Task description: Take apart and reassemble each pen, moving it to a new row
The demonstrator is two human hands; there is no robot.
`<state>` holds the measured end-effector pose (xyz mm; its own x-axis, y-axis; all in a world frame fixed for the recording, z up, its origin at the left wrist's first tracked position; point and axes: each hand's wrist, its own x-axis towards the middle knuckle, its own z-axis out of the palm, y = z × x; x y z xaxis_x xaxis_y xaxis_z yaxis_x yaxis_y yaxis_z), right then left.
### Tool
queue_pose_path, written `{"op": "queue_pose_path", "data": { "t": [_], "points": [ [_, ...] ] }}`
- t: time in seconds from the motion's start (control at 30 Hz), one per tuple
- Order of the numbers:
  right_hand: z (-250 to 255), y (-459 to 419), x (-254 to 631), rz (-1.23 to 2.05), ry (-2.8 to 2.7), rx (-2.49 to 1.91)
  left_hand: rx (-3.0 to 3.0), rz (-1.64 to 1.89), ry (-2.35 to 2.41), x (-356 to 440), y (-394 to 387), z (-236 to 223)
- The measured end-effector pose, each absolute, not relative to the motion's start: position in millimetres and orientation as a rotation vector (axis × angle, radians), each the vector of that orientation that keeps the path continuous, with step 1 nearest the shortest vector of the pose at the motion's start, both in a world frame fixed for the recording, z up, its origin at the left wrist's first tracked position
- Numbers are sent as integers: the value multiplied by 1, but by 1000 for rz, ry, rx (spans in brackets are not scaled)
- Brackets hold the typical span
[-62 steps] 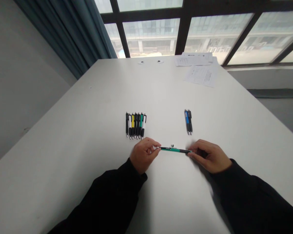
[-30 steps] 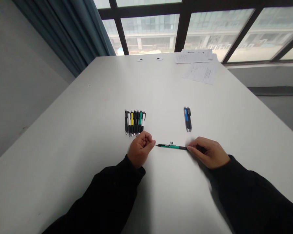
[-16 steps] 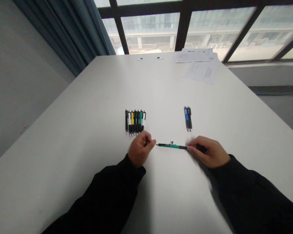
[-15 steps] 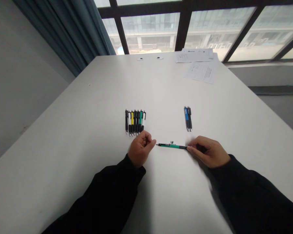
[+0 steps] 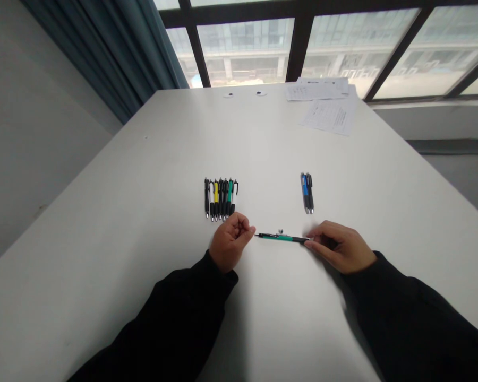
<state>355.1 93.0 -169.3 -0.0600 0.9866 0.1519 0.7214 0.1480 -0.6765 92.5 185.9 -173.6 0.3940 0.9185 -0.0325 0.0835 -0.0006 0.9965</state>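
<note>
White table under windows; right hand seemingly pinching a green pen.

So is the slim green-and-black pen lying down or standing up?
Lying down: the slim green-and-black pen stretches sideways along the white table, with one end at the right hand.

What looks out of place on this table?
A tiny loose part lies beside the green pen at the right hand; it may have come off that pen, but it is too small to tell.
</note>
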Motion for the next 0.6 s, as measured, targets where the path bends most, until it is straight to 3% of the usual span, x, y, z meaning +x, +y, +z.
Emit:
{"op": "queue_pose_path", "data": {
  "t": [0.4,0.6],
  "points": [
    [-171,93,358,558,-1937,-1626,1344,853,933,93,185,-174],
    [-167,94,358,698,-1820,-1524,1311,876,917,94,186,-170]
  ]
}}
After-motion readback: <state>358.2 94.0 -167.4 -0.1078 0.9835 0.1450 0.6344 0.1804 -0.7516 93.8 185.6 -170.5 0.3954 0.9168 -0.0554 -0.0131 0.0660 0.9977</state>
